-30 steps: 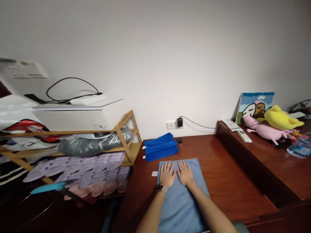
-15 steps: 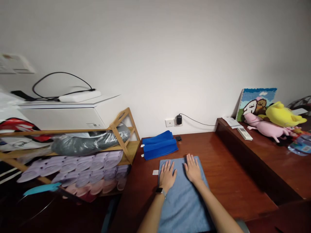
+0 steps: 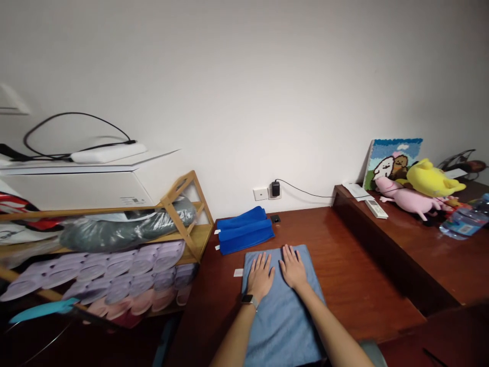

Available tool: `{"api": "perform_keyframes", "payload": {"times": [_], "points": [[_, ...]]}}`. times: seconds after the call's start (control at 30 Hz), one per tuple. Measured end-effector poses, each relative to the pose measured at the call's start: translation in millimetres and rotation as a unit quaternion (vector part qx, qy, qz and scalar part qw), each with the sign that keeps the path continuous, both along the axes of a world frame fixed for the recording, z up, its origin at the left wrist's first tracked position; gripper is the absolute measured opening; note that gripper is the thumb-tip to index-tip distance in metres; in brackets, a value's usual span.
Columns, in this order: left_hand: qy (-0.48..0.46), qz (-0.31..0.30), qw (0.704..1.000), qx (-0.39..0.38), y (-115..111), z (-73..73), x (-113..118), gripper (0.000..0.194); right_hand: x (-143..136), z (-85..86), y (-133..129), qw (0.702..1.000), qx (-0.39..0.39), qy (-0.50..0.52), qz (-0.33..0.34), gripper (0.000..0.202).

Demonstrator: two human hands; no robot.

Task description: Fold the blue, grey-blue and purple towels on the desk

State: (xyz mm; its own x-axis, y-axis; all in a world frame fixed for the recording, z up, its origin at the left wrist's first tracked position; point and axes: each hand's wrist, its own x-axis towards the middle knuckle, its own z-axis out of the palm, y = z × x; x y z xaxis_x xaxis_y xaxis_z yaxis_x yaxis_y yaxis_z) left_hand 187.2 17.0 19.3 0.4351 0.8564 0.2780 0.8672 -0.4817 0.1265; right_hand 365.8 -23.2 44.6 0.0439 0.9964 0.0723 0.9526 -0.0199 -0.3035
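Note:
A grey-blue towel (image 3: 280, 326) lies spread on the reddish-brown wooden desk (image 3: 344, 265), with a white label sticking out at its left edge. Flat on its upper left part rests my left hand (image 3: 261, 278), fingers stretched out, a watch on the wrist. My right hand (image 3: 293, 267) also lies flat on the cloth, near the top edge, fingers extended. Neither hand grips anything. Beyond them, close to the wall, two folded bright blue cloths (image 3: 246, 232) with white labels lie one partly over the other.
To the left stands a wooden rack (image 3: 191, 219) with rows of slippers (image 3: 130, 260) and a white box (image 3: 84, 186) on top. On the raised right side are a remote control (image 3: 376, 208), plush toys (image 3: 408, 199) and a plastic bottle (image 3: 464, 221). A black charger (image 3: 275, 188) is plugged into the wall.
The view has shifted slightly, so the scene sits further left. My right hand has moved a little closer to my left hand on the towel; both stay flat.

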Motion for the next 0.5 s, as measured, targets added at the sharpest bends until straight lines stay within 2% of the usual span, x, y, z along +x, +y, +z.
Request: {"api": "perform_keyframes", "payload": {"times": [0.1, 0.2, 0.37, 0.43, 0.5], "points": [[-0.013, 0.005, 1.0, 0.01, 6, 1.3, -2, 0.061, 17, 2.7, -2, 0.999, -0.022, -0.001, -0.032, 0.069], [-0.018, 0.009, 1.0, -0.012, 11, 2.9, 1, 0.065, 28, 2.1, -3, 0.999, -0.013, 0.005, -0.051, 0.068], [-0.027, -0.015, 0.999, -0.03, 11, 4.8, 18, 0.066, 28, 1.3, -1, 0.998, -0.037, 0.008, -0.06, 0.069], [-0.03, -0.033, 0.998, -0.042, 11, 4.7, 23, 0.065, 23, 1.2, 0, 0.998, -0.003, 0.016, -0.055, 0.068], [-0.03, -0.038, 0.997, -0.055, 12, 5.0, 22, 0.064, 16, -0.5, -2, 0.998, 0.048, 0.029, -0.024, 0.067]]}}
